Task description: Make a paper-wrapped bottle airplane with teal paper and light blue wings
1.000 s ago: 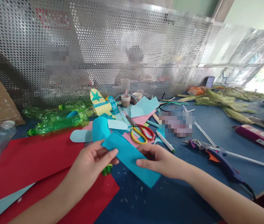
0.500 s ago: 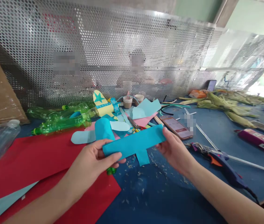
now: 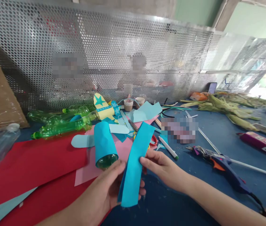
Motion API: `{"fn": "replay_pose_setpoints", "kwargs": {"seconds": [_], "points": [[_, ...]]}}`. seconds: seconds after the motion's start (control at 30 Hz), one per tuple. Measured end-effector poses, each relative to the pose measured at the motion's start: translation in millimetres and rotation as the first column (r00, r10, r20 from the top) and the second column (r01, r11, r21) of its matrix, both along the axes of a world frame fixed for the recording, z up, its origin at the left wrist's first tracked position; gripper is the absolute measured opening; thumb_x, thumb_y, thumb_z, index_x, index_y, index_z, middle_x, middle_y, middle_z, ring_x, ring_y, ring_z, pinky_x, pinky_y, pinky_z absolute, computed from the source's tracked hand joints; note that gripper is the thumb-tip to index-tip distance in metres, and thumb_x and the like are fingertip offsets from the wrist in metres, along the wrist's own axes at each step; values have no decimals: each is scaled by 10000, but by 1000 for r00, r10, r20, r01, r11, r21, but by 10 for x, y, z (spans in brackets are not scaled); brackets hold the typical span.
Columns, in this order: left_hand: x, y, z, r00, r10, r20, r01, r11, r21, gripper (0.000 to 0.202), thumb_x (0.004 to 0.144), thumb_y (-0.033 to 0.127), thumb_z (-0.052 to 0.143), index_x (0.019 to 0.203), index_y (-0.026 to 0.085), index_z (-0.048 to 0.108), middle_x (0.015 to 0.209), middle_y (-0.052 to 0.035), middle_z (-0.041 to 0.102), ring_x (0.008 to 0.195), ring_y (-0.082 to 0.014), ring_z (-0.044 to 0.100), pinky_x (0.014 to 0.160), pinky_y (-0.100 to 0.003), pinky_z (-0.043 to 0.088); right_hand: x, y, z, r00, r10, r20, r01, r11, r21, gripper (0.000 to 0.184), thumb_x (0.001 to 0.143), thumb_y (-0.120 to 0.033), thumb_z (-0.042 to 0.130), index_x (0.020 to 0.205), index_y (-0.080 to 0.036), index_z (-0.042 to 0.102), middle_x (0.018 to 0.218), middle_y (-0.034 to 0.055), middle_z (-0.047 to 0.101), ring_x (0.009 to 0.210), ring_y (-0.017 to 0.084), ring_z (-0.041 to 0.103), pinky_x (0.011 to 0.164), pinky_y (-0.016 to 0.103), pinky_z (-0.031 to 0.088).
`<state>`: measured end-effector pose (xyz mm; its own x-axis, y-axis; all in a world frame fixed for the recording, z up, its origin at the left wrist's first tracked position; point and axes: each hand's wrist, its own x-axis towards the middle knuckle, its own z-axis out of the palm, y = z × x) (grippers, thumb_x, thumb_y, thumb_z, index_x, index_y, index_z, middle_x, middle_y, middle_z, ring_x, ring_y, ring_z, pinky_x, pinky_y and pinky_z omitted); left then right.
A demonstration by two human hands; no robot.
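Note:
A folded blue paper strip (image 3: 136,166) is held upright and slightly tilted between my two hands. My left hand (image 3: 113,185) is closed round its lower part from the left, fingers behind it. At its right edge, my right hand (image 3: 157,164) pinches the strip near the middle. Just beyond my left hand lies a green bottle wrapped in blue paper (image 3: 104,139), with pale blue wing-like flaps at its sides. Pink paper (image 3: 83,172) lies beneath it. Partly behind the strip are scissors (image 3: 153,141) with red and yellow handles. A white marker (image 3: 168,147) rests to their right.
Red paper sheets (image 3: 41,166) and green plastic bottles (image 3: 62,125) lie at left. A yellow paper-covered bottle (image 3: 104,113) stands out behind. On the right are a glue gun (image 3: 224,168), glue sticks (image 3: 252,164), a purple case (image 3: 261,142) and dried husks (image 3: 222,106). A perforated metal screen (image 3: 114,47) runs behind.
The blue strip has turned from nearly level to nearly upright and its side tab is no longer visible. My right hand has moved left and down, uncovering the scissors and marker.

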<state>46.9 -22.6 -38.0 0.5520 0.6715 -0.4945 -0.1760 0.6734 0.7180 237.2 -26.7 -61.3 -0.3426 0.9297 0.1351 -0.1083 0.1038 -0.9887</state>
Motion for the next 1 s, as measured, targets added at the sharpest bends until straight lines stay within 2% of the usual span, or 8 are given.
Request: {"fn": "replay_pose_setpoints", "kwargs": {"seconds": [0.1,0.23,0.47,0.57,0.67,0.8,0.9,1.0], "points": [[-4,-26,45,1000,-22,5,22,999,40,321,830,381,667,1059,156,645,748,-67,737,765,-251,728,733,-338,572,8,28,-19,998,-3,57,1,999,40,354,859,-523,579,771,-180,583,724,-21,501,656,107,435,633,242,411],[-9,-37,133,1000,-15,-16,15,999,35,399,793,480,680,1008,144,677,796,-86,734,765,-253,720,739,-351,572,34,55,-25,994,-13,110,9,999,42,384,857,-570,544,800,-191,560,776,-5,526,691,120,469,677,265,435],[-43,-10,78,999,-17,-41,24,980,199,444,733,550,702,914,146,725,790,-94,738,578,-144,630,575,-234,509,68,69,133,932,-67,356,31,994,107,526,898,-657,339,772,-197,562,758,20,578,704,150,566,690,284,489],[-61,24,118,999,39,-35,-28,965,261,374,704,516,734,801,155,722,721,-73,728,549,-136,610,552,-228,494,142,229,228,778,-225,586,146,973,179,494,998,-462,206,868,-185,594,862,69,650,801,185,625,759,324,496],[-69,72,202,994,91,-68,-70,961,269,362,628,471,801,790,162,704,718,-62,720,588,-151,626,587,-244,512,229,477,226,533,-354,768,233,934,269,181,925,-281,524,983,-139,620,1063,133,636,1024,260,582,924,418,430],[-88,108,269,988,117,-105,-75,938,338,359,596,430,834,792,174,677,755,-42,703,662,-165,645,656,-267,533,248,714,102,291,-348,891,268,924,273,248,899,-281,603,1111,-152,605,1183,95,602,1062,237,583,913,457,472],[-112,107,303,987,125,-102,-78,922,379,341,615,379,831,867,191,699,771,-35,695,700,-182,655,692,-291,546,213,744,32,228,-326,917,279,925,259,309,915,-326,584,1184,-173,573,1213,84,588,1028,221,605,861,435,514],[-147,124,369,973,193,-126,-127,906,405,324,589,374,839,838,204,720,789,-32,692,749,-202,658,740,-304,553,205,723,8,248,-320,914,307,921,239,318,915,-320,585,1191,-164,569,1210,92,589,1024,223,607,855,429,518]]}}
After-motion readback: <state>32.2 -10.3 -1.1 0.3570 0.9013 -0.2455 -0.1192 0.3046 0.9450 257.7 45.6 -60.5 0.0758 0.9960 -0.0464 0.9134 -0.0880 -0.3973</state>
